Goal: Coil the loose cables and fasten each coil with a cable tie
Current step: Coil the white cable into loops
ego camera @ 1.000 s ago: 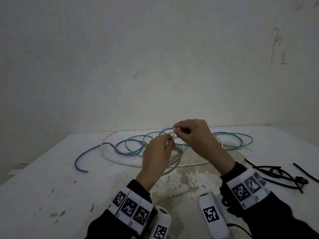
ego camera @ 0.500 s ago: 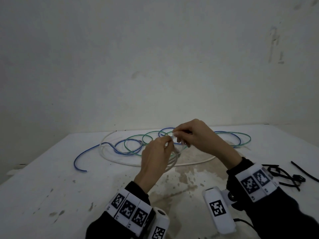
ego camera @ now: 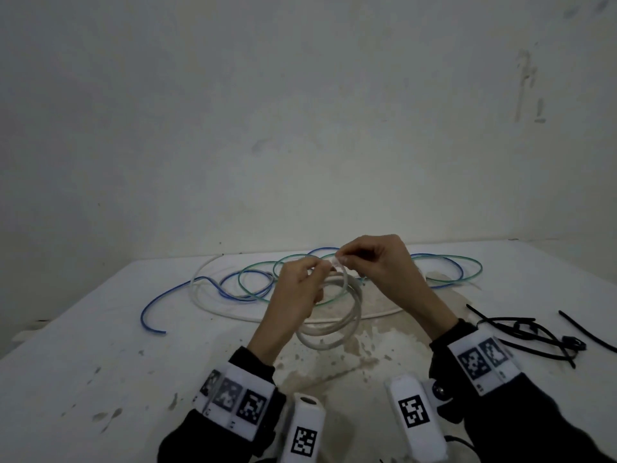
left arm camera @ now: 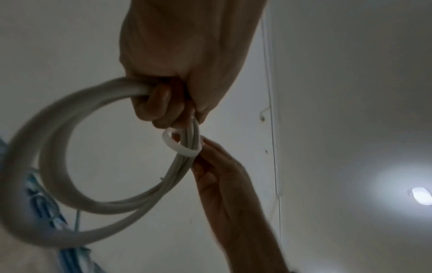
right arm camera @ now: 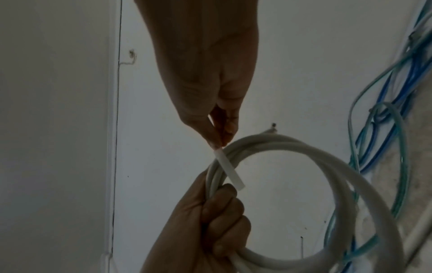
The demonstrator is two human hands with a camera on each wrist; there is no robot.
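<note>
The white cable coil [ego camera: 330, 315] is being held up above the counter [ego camera: 100, 362] by the left hand [ego camera: 293, 295], whose fingers are curled round the bunched turns at the top of the loop. A white cable tie [left arm camera: 180, 146] is being wrapped round those turns just beside the left fingers; its strap [right arm camera: 229, 171] is being pinched at one end between thumb and fingertips of the right hand [ego camera: 377, 269]. In the left wrist view the tie is being shown as a loose loop about the bundle, not yet drawn snug. Whether the strap's tip has already been passed through the tie's head cannot be told.

The step in hand is judged to be the fastening of the first coil. The next move is thought to call for the strap being pulled until the loop is tightened on the turns, while the turns are being kept together by the left hand so that none slips out.

The blue cable [ego camera: 173, 295] and the green cable [ego camera: 444, 269] are lying loose and intertwined on the counter behind the hands, with part of a white cable [ego camera: 207, 295] also lying uncoiled. Black cable ties [ego camera: 527, 332] are lying to the right.
</note>
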